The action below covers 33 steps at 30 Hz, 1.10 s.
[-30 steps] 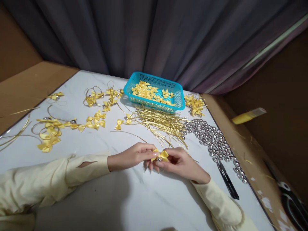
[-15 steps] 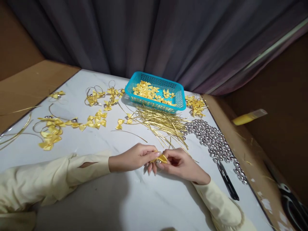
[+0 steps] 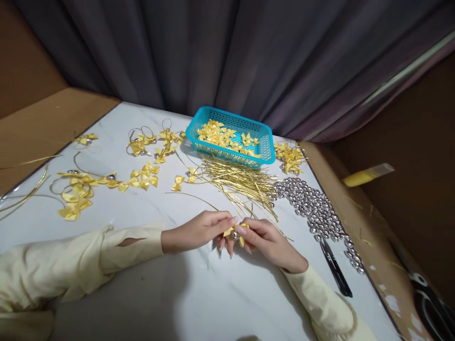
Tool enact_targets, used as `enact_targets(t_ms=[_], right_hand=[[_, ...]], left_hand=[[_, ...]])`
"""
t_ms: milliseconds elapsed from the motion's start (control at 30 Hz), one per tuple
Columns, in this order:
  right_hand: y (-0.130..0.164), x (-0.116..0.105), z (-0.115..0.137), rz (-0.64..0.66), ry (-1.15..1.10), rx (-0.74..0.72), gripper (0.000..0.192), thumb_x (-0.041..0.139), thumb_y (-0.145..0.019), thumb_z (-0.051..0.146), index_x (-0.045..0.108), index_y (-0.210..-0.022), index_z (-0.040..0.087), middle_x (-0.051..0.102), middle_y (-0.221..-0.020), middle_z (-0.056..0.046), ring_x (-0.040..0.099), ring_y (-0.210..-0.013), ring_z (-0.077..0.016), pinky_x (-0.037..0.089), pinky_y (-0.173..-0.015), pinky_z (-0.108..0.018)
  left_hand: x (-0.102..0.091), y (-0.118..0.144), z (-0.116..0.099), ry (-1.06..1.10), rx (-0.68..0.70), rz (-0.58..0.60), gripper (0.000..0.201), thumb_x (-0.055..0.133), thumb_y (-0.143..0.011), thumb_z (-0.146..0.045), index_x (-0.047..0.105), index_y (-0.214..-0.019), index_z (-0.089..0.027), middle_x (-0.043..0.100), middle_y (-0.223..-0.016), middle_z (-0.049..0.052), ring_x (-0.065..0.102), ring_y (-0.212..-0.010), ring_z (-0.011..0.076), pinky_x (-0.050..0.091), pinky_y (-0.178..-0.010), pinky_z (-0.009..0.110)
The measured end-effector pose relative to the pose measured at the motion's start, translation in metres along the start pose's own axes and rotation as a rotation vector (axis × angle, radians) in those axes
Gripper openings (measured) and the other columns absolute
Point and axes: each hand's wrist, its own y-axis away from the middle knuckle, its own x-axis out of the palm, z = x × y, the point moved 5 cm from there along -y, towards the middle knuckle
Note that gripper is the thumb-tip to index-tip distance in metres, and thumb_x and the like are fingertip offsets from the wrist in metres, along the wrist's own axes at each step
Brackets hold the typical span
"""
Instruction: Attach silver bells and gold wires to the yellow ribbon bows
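Note:
Over the white tabletop, my left hand (image 3: pixel 208 231) and my right hand (image 3: pixel 268 240) meet around a yellow ribbon bow (image 3: pixel 228 232). A small silver bell (image 3: pixel 235 235) shows at the middle of the bow. My left thumb and fingers pinch the bow's left side. The right thumb and index finger grip its right side, and one bow end points down beneath them. The back of the bow is hidden by my fingers. Just beyond the hands lies a heap of gold cords (image 3: pixel 241 182).
A blue plastic basket (image 3: pixel 230 154) holds yellow bows. Finished-looking bows with bells and cords (image 3: pixel 74 199) lie at left. Silver bells (image 3: pixel 313 203) spread at right, beside black snips (image 3: pixel 336 267). Black-handled scissors (image 3: pixel 432 303) and a yellow tube (image 3: pixel 368 175) sit farther right.
The bow has turned in my fingers, so its silver bell and both sides show more plainly. My right thumb has moved up onto the bow. Both arms stay nearly in place.

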Motion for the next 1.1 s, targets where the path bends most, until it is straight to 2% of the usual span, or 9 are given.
enact_targets(t_ms=[167, 300, 433, 567, 700, 1100], right_hand=[[0.0010, 0.0000, -0.0036, -0.027, -0.121, 0.054, 0.041, 0.046, -0.087, 0.047, 0.045, -0.060, 0.016, 0.044, -0.051, 0.004, 0.038, -0.048, -0.0069, 0.030, -0.049, -0.021], [0.0020, 0.0007, -0.0098, -0.077, -0.266, 0.168, 0.040, 0.048, -0.085, 0.046, 0.047, -0.060, 0.016, 0.047, -0.053, 0.003, 0.037, -0.047, -0.0071, 0.028, -0.047, -0.022], [0.0020, 0.0014, -0.0085, -0.093, -0.329, 0.172, 0.040, 0.050, -0.084, 0.047, 0.048, -0.060, 0.016, 0.049, -0.053, 0.002, 0.037, -0.047, -0.0072, 0.026, -0.046, -0.022], [0.0027, -0.0015, -0.0075, -0.123, -0.305, 0.152, 0.039, 0.050, -0.084, 0.046, 0.049, -0.060, 0.015, 0.050, -0.054, 0.002, 0.037, -0.048, -0.0071, 0.028, -0.047, -0.022], [0.0026, -0.0034, -0.0070, -0.135, -0.258, 0.127, 0.039, 0.049, -0.085, 0.047, 0.049, -0.061, 0.016, 0.049, -0.053, 0.002, 0.037, -0.048, -0.0072, 0.028, -0.046, -0.021], [0.0012, 0.0037, -0.0072, -0.011, -0.186, 0.141, 0.041, 0.042, -0.088, 0.049, 0.048, -0.066, 0.015, 0.047, -0.056, 0.002, 0.037, -0.048, -0.0068, 0.029, -0.047, -0.021]], left_hand=[[0.0008, 0.0016, -0.0017, 0.017, -0.012, 0.025, 0.026, 0.053, -0.085, -0.039, 0.051, -0.083, -0.013, 0.065, -0.072, 0.005, 0.052, -0.059, 0.0095, 0.040, -0.056, 0.021], [-0.0005, 0.0014, -0.0046, 0.052, -0.001, 0.048, 0.024, 0.051, -0.087, -0.036, 0.052, -0.085, -0.012, 0.065, -0.073, 0.005, 0.052, -0.059, 0.0086, 0.039, -0.056, 0.021], [-0.0017, 0.0005, -0.0063, 0.083, 0.001, 0.049, 0.026, 0.051, -0.087, -0.038, 0.051, -0.085, -0.012, 0.064, -0.072, 0.005, 0.051, -0.058, 0.0084, 0.039, -0.056, 0.021], [-0.0008, -0.0002, -0.0070, 0.108, 0.014, 0.056, 0.032, 0.050, -0.086, -0.045, 0.049, -0.085, -0.013, 0.065, -0.074, 0.006, 0.051, -0.057, 0.0089, 0.038, -0.054, 0.021], [-0.0005, -0.0008, -0.0088, 0.083, 0.028, 0.043, 0.040, 0.039, -0.088, -0.051, 0.049, -0.081, -0.013, 0.064, -0.073, 0.007, 0.051, -0.056, 0.0096, 0.039, -0.054, 0.023], [-0.0011, 0.0014, -0.0067, 0.045, 0.007, -0.011, 0.032, 0.044, -0.089, -0.043, 0.049, -0.076, -0.013, 0.056, -0.065, 0.001, 0.049, -0.056, 0.0093, 0.040, -0.055, 0.023]])
